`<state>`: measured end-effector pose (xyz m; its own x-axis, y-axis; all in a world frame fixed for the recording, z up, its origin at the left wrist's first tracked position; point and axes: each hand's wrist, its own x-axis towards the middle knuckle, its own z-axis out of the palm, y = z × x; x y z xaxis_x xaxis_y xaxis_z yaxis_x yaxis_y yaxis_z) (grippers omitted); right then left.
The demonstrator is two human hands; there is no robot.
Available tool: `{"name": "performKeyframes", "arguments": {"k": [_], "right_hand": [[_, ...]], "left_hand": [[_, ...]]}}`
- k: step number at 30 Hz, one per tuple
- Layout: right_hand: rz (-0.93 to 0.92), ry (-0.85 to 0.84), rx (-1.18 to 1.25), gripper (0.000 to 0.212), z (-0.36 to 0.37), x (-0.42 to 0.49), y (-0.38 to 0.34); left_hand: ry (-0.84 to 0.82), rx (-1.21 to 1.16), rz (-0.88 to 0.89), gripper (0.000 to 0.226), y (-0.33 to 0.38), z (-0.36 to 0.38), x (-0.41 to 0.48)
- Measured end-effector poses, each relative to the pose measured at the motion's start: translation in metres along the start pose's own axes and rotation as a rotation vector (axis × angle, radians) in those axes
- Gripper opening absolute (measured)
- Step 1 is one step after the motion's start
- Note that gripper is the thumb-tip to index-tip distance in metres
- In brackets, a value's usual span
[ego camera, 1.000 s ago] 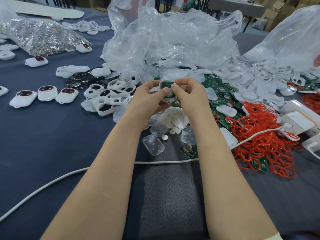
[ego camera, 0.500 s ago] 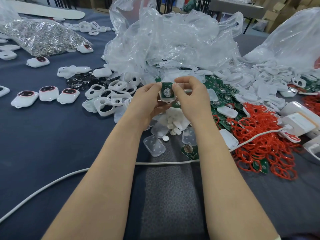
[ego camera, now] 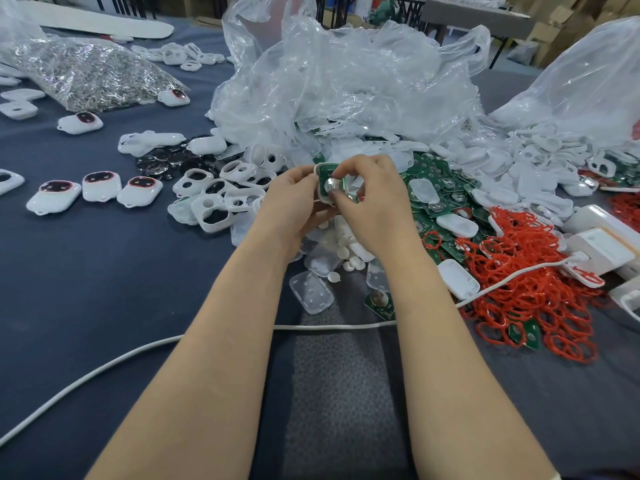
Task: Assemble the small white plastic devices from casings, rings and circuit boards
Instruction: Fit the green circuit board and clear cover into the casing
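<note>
Both hands hold one small white casing (ego camera: 321,197) with a green circuit board (ego camera: 325,173) and a silver coin cell in it, raised above the table's middle. My left hand (ego camera: 294,199) grips its left side. My right hand (ego camera: 372,199) curls over its right side, fingertips on the board. Empty white casings with holes (ego camera: 211,202) lie to the left, green circuit boards (ego camera: 446,188) and red rings (ego camera: 526,292) to the right. Three assembled devices (ego camera: 100,187) sit in a row at far left.
Crumpled clear plastic bags (ego camera: 346,84) rise behind the hands. A bag of shiny metal parts (ego camera: 86,71) lies at back left. A white cable (ego camera: 311,328) crosses the dark cloth toward white boxes (ego camera: 602,244) at right. Small white buttons (ego camera: 349,251) and clear covers (ego camera: 311,292) lie below the hands.
The casing has turned slightly in my hands and my right fingers have shifted over the board and coin cell. The arms stay in place.
</note>
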<state>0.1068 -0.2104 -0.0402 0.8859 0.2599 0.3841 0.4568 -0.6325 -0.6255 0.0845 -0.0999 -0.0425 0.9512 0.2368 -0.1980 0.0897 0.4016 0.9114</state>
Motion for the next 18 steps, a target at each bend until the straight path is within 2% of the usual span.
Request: {"name": "performKeyframes", "arguments": {"k": [5, 9, 13, 15, 18], "right_hand": [[-0.080, 0.016, -0.030, 0.011, 0.002, 0.000, -0.001], [-0.105, 0.007, 0.064, 0.015, 0.000, 0.000, -0.001], [-0.025, 0.092, 0.374, 0.024, -0.007, 0.001, -0.003], [0.068, 0.183, 0.548, 0.027, -0.014, 0.003, -0.001], [0.237, 0.298, 0.822, 0.023, -0.019, 0.006, 0.004]], "left_hand": [[-0.002, -0.004, 0.012, 0.021, 0.000, -0.001, 0.000], [-0.007, 0.017, 0.013, 0.020, 0.000, -0.001, 0.000], [0.014, 0.005, 0.002, 0.019, 0.001, -0.001, -0.001], [0.030, 0.010, 0.006, 0.018, 0.000, 0.000, 0.000], [0.035, 0.071, 0.020, 0.003, -0.002, 0.000, 0.001]]}}
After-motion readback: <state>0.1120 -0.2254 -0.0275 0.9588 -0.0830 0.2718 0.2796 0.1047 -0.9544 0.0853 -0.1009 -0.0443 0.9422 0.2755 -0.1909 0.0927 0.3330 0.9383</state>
